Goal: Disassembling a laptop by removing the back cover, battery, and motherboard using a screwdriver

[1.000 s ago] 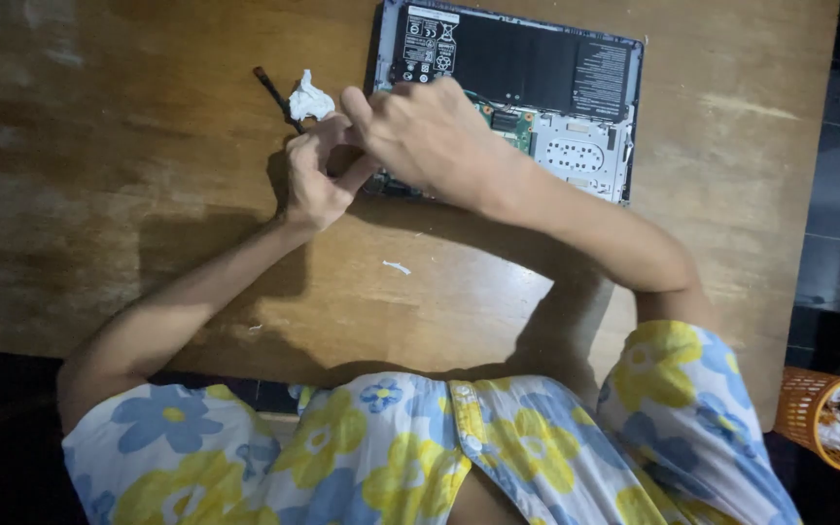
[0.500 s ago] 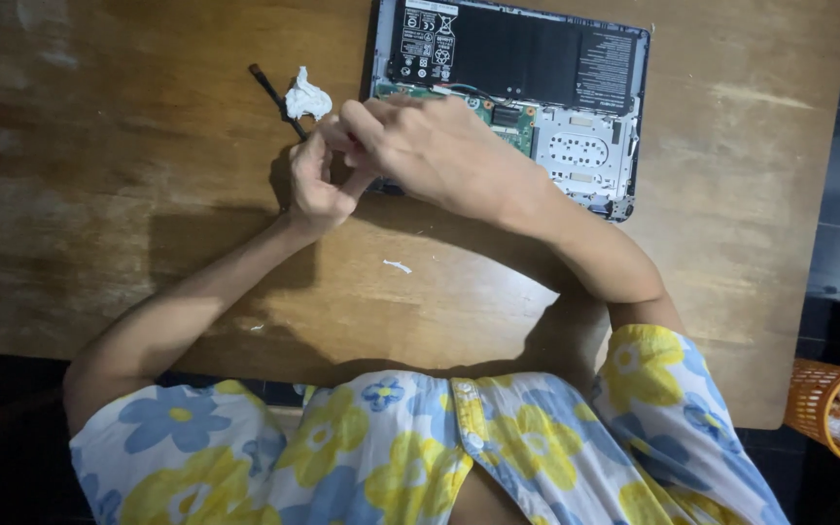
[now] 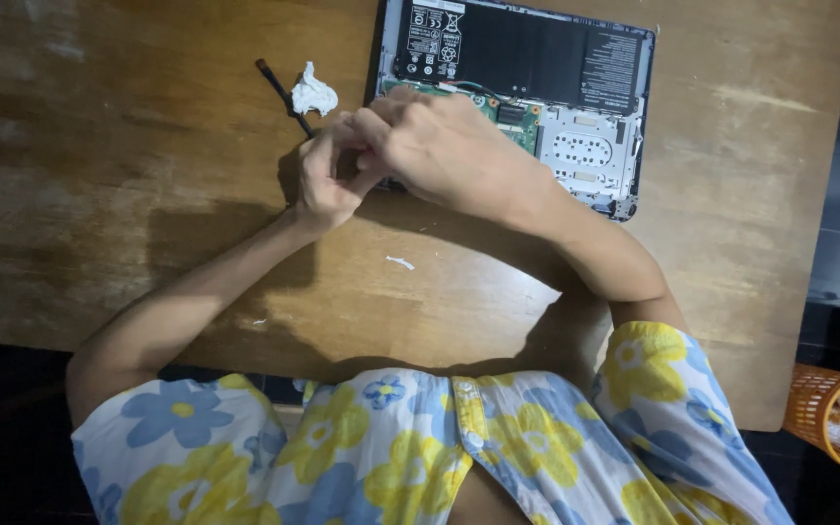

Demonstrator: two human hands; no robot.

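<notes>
My left hand point(image 3: 323, 180) and my right hand point(image 3: 444, 146) meet at the near left corner of an opened laptop point(image 3: 595, 146). The laptop lies bottom up with its cover off, showing a black battery point(image 3: 527, 53) and a green circuit board point(image 3: 522, 115). Both hands have their fingers curled and pinched against each other. Whatever is between the fingertips is hidden. A thin black tool point(image 3: 279, 89) lies on the wooden table point(image 3: 99, 146), its near end reaching my left fingers. I cannot tell whether those fingers grip it.
A crumpled white tissue point(image 3: 313, 94) lies beside the tool. Small white scraps point(image 3: 401, 262) sit on the table in front of me. An orange basket point(image 3: 838, 418) with crumpled paper stands on the dark floor at the lower right, past the table's right edge.
The hands stay pressed together at the laptop's corner, with only small finger shifts. The view has tilted slightly. The tool and tissue have not moved.
</notes>
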